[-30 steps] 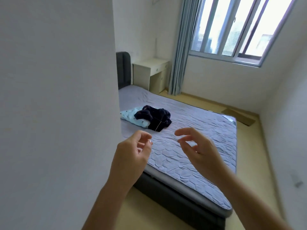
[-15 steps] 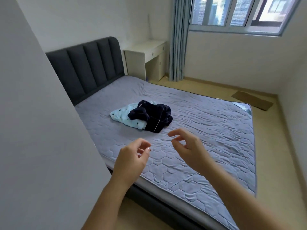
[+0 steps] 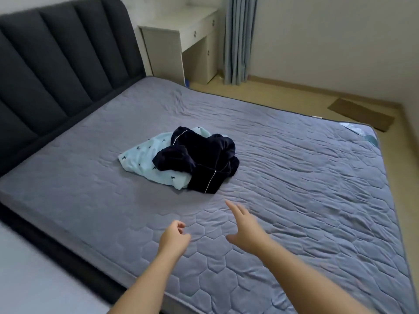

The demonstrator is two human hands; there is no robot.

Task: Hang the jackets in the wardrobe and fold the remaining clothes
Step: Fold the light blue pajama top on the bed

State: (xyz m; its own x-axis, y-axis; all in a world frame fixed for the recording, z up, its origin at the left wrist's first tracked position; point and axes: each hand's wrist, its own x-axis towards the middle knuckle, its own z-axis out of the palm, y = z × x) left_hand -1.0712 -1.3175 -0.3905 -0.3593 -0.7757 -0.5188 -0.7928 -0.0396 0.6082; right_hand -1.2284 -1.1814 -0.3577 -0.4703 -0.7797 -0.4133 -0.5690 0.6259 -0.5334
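A crumpled dark navy garment with thin white piping (image 3: 201,159) lies in the middle of the bed (image 3: 306,177), partly on top of a light blue patterned garment (image 3: 147,159). My right hand (image 3: 246,230) hovers over the quilted grey cover a short way in front of the pile, fingers stretched toward it and holding nothing. My left hand (image 3: 173,237) hangs beside it, lower and to the left, its fingers loosely curled and holding nothing. Neither hand touches the clothes.
A dark padded headboard (image 3: 56,64) runs along the left. A white desk (image 3: 181,39) and a grey-blue curtain (image 3: 240,39) stand at the back. A brown mat (image 3: 360,114) lies on the floor at the far right. A pale surface (image 3: 34,279) fills the lower left corner.
The view has swung past the white wall and closer to the bed. My right hand has uncurled and stretched forward toward the pile; my left hand has stayed loosely curled.
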